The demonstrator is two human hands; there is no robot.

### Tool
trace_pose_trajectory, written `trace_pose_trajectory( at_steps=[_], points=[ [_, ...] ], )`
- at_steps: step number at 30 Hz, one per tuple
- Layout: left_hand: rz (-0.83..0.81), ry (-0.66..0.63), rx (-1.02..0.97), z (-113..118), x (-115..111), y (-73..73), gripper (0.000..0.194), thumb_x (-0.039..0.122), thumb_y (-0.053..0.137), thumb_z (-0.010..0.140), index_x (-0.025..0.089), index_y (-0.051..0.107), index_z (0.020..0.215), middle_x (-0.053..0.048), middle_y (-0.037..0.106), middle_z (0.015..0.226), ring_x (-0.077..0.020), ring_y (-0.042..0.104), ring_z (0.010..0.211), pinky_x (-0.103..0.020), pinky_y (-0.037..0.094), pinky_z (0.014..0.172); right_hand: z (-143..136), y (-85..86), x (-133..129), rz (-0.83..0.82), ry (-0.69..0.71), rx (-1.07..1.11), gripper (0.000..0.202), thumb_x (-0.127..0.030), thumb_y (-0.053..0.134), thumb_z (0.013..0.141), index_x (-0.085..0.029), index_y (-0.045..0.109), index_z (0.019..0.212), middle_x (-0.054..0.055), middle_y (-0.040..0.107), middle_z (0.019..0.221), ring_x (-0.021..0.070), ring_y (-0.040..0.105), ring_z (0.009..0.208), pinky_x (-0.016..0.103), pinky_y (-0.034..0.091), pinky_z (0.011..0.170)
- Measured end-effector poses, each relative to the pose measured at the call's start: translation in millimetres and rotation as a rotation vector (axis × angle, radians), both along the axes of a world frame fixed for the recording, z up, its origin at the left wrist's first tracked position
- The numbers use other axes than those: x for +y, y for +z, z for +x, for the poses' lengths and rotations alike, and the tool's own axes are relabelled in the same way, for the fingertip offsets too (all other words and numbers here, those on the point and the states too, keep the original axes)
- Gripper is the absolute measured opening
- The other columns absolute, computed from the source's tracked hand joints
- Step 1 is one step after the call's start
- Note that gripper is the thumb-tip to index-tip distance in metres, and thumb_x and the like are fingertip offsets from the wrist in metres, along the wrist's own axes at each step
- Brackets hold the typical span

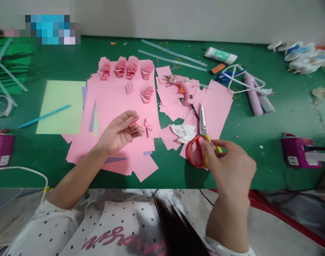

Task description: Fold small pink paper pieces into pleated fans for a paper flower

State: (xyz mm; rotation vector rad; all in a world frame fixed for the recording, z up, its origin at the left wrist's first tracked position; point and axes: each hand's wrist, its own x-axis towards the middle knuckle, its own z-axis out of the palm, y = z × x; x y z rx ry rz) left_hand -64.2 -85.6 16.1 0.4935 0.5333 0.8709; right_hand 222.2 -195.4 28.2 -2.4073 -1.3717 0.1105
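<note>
The left hand [119,132] pinches a small folded pink paper piece [134,122] between thumb and fingertips, its grip clenched on the fold and held just above the pink paper sheets [111,99] spread over the green desk [258,117]. The right hand [229,167] is down at the scissors [201,142], its fingers touching the yellow handle loop beside the red one; that grip looks only part-closed, not yet through the loops, and the blades lie flat, pointing away. I judge this to be the pick-up of the scissors for a cut on the folded piece, which would call for threading the loops and bringing the blades across to the left. The folded piece sits well apart from the scissors, with a crumpled white tissue [182,132] between them. 6 finished pleated pink pieces [125,68] lie farther back.
</note>
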Motion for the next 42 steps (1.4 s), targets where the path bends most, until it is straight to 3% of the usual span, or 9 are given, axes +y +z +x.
trace_pose_trajectory(
  at_steps=[4, 6, 10, 13, 18, 22, 25, 36, 42],
  points=[
    [0.041, -0.011, 0.026, 0.4, -0.5, -2.8, 0.029, 0.035, 0.086, 0.083, 0.012, 0.078, 0.098, -0.004, 0.069, 0.075, -0.0131, 0.070, 0.074, -0.024, 0.061, 0.073, -33.9, 26.7, 17.7, 0.292, 0.266, 0.255, 0.027, -0.047, 0.070, 0.093, -0.021, 0.078, 0.091, 0.007, 0.077, 0.088, 0.0176, 0.064, 0.065, 0.032, 0.050, 0.063],
    [0.080, -0.026, 0.045, -0.1, -0.9, -5.0, 0.036, 0.037, 0.089, 0.079, 0.013, 0.079, 0.104, -0.006, 0.074, 0.081, -0.0156, 0.074, 0.080, -0.025, 0.062, 0.077, -55.4, 31.4, 35.9, 0.350, 0.446, 0.425, 0.021, -0.043, 0.076, 0.090, -0.022, 0.079, 0.092, 0.006, 0.078, 0.090, 0.0155, 0.065, 0.066, 0.030, 0.051, 0.061],
    [0.130, -0.018, 0.115, -0.4, -1.1, -9.4, 0.027, 0.033, 0.088, 0.082, 0.016, 0.078, 0.100, -0.005, 0.078, 0.084, -0.0153, 0.076, 0.081, -0.025, 0.064, 0.077, -92.6, 20.1, 75.6, 0.290, 0.643, 0.790, 0.026, -0.043, 0.079, 0.089, -0.022, 0.079, 0.104, 0.006, 0.079, 0.100, 0.0154, 0.071, 0.077, 0.029, 0.057, 0.066],
    [0.154, 0.062, 0.160, 0.5, -1.0, -11.2, 0.025, 0.037, 0.086, 0.084, 0.016, 0.073, 0.088, -0.002, 0.077, 0.076, -0.0130, 0.074, 0.071, -0.025, 0.064, 0.071, -108.4, 3.3, 92.7, 0.308, 0.676, 0.951, 0.023, -0.043, 0.079, 0.088, -0.020, 0.079, 0.090, 0.004, 0.077, 0.088, 0.0134, 0.069, 0.071, 0.027, 0.055, 0.063],
    [0.271, 0.112, 0.361, 1.4, -2.8, -11.8, 0.037, 0.049, 0.082, 0.086, 0.016, 0.065, 0.087, -0.002, 0.076, 0.075, -0.0137, 0.074, 0.067, -0.026, 0.063, 0.067, -115.9, -15.2, 94.6, 0.350, 0.612, 1.029, 0.021, -0.041, 0.078, 0.088, -0.021, 0.077, 0.083, 0.002, 0.075, 0.082, 0.0128, 0.067, 0.067, 0.027, 0.055, 0.061],
    [0.379, 0.148, 0.539, 1.8, -4.6, -12.5, 0.038, 0.050, 0.083, 0.084, 0.016, 0.066, 0.090, -0.002, 0.075, 0.076, -0.0134, 0.073, 0.067, -0.026, 0.062, 0.068, -115.9, -18.7, 92.6, 0.283, 0.566, 1.079, 0.027, -0.047, 0.079, 0.086, -0.020, 0.075, 0.080, 0.003, 0.075, 0.080, 0.0132, 0.066, 0.065, 0.027, 0.054, 0.060],
    [0.421, 0.172, 0.631, 1.6, -4.3, -13.5, 0.037, 0.051, 0.081, 0.086, 0.016, 0.066, 0.088, -0.002, 0.075, 0.075, -0.0120, 0.070, 0.065, -0.022, 0.057, 0.060, -115.6, -19.8, 93.6, 0.204, 0.538, 1.235, 0.035, -0.054, 0.079, 0.084, -0.019, 0.074, 0.081, 0.002, 0.072, 0.073, 0.0127, 0.062, 0.060, 0.027, 0.053, 0.057],
    [0.467, 0.106, 0.579, -2.4, -3.0, -17.0, 0.033, 0.048, 0.076, 0.091, 0.018, 0.064, 0.090, -0.001, 0.071, 0.074, -0.0103, 0.066, 0.062, -0.020, 0.054, 0.054, -117.4, -19.1, 96.8, -0.070, 0.380, 1.820, 0.035, -0.045, 0.094, 0.067, -0.019, 0.074, 0.073, -0.001, 0.068, 0.067, 0.0083, 0.055, 0.058, 0.022, 0.047, 0.054],
    [0.469, 0.095, 0.508, -2.4, -2.0, -19.2, 0.032, 0.046, 0.077, 0.091, 0.018, 0.063, 0.093, 0.001, 0.069, 0.073, -0.0102, 0.066, 0.062, -0.019, 0.052, 0.052, -117.5, -13.9, 97.8, -0.192, 0.344, 1.928, 0.037, -0.043, 0.097, 0.062, -0.018, 0.071, 0.069, -0.002, 0.068, 0.066, 0.0058, 0.051, 0.054, 0.019, 0.044, 0.048]
  ],
)
